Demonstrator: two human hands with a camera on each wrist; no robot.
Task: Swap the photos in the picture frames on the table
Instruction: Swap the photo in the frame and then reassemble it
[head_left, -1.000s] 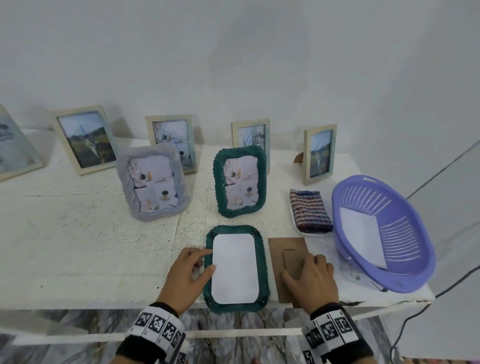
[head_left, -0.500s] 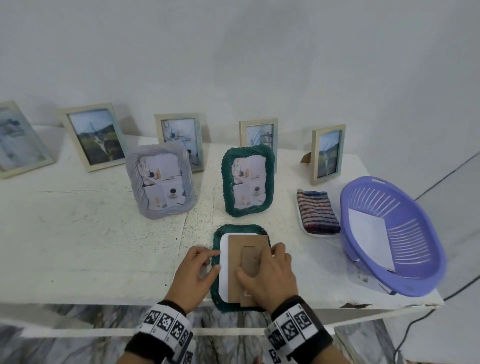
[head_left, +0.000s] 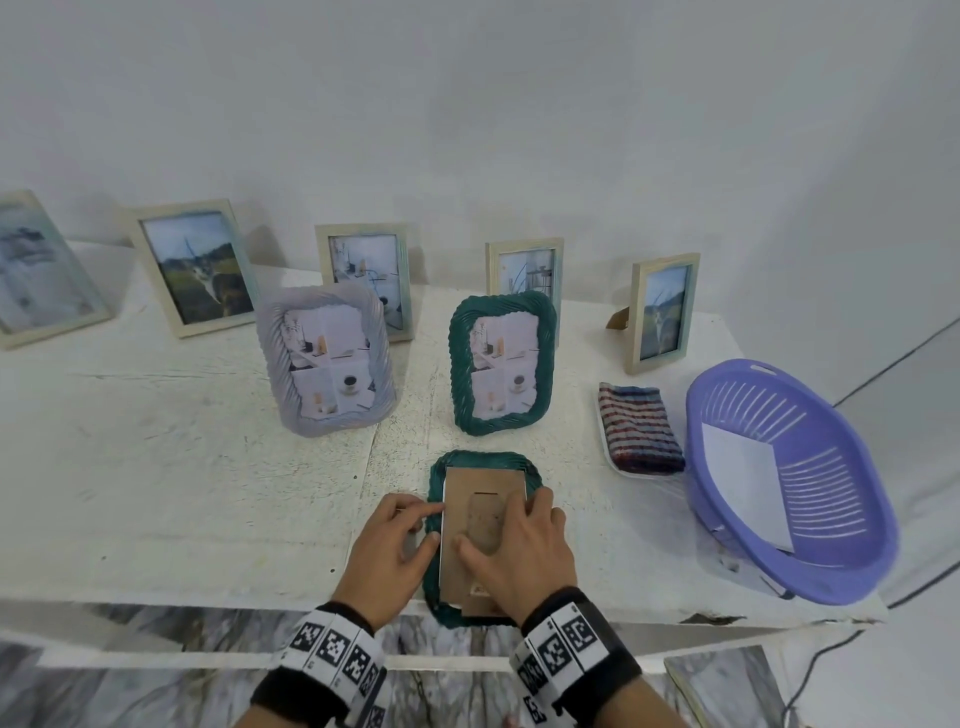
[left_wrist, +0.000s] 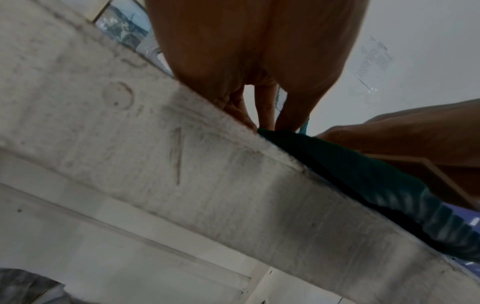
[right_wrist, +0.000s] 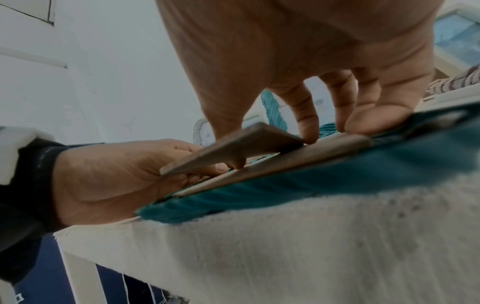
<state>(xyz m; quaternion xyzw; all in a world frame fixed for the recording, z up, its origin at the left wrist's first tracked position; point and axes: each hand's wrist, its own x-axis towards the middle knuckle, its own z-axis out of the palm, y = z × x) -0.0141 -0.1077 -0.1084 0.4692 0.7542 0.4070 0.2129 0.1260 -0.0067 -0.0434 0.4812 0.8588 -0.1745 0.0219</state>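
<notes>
From the head camera, a green frame (head_left: 483, 530) lies face down on the white table (head_left: 182, 493) at 6 o'clock, its near end jutting just past the table's front edge. A brown backing board (head_left: 480, 486) sits on it, with a sliver of white photo paper showing along the board's left side. The right hand (head_left: 519, 556) lies on the board with fingers spread almost flat, pressing down — an open grip, nothing clasped. The left hand (head_left: 387, 556) rests at 9 o'clock of the frame, fingers and thumb loosely bent against its left rim; whether they pinch it I cannot tell. Behind, at 12 o'clock, a second green frame (head_left: 501, 361) stands upright, with a grey frame (head_left: 326, 358) to its left and five pale wooden frames along the wall. At 3 o'clock a purple basket (head_left: 810, 571) holds a white sheet (head_left: 743, 483), and a striped cloth (head_left: 639, 428) lies just beside it.

The left wrist camera shows the left hand (left_wrist: 259, 61) with fingertips (left_wrist: 265, 115) down at the green frame (left_wrist: 363, 174), at the table edge.

The right wrist camera shows the right hand (right_wrist: 298, 51) with fingertips (right_wrist: 306, 123) pressing the backing board (right_wrist: 285, 162) — its stand flap (right_wrist: 233, 150) is lifted off the board.
</notes>
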